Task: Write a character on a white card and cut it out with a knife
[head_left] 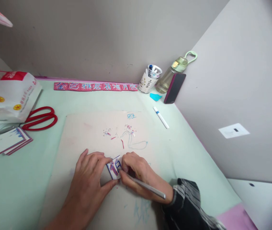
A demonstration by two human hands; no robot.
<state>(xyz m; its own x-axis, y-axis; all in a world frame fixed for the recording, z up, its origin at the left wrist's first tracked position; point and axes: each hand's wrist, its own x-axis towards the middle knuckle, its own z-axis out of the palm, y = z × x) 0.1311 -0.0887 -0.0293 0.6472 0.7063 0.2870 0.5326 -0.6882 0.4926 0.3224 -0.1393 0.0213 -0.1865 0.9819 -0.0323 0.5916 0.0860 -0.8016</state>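
A small white tile [111, 171] with a blue border and a blue-and-red character lies on the pale board [78, 127]. My left hand [90, 172] grips it by its edges, thumb at the bottom and fingers at the top. My right hand [138, 172] is closed around a slim silver pen-shaped tool [151, 189], whose tip is at the character's right part and hidden by my fingers. Small red, blue and white shavings [128, 128] are scattered beyond the tile, near a faint drawn bird outline.
Red tiles with blue characters [95, 87] line the back wall. Red-handled scissors [41, 118], stacked white cards [10, 140] and a plastic bag [9, 95] lie left. A jar of pens [147, 81], bottle [166, 80], phone [175, 88] and white marker [161, 118] are right.
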